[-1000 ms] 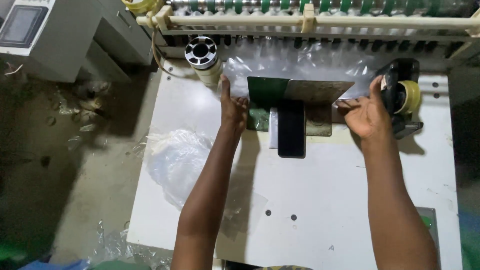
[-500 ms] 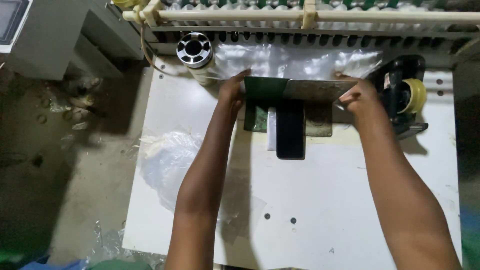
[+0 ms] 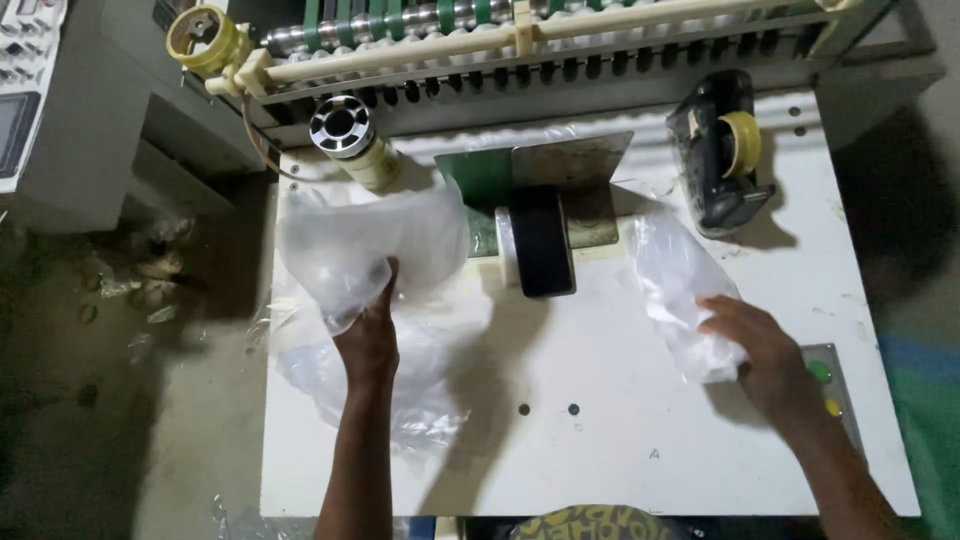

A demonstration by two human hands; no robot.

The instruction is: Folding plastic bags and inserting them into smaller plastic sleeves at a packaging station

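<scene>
My left hand grips a bunch of clear plastic film over the left part of the white machine table. More clear film lies piled under it at the table's left edge. My right hand holds the lower end of another clear plastic piece lying on the table's right half. Between the hands stands a green and grey metal plate with a black block below it.
A roller rack runs along the table's back edge, with a metal spool at its left. A black tape dispenser with a yellow roll sits at the back right. Green and yellow buttons are at the right edge. A grey control box stands far left.
Both hands have pulled back from the metal plate toward me, each drawing clear plastic with it. The left went left, the right went right and down.
</scene>
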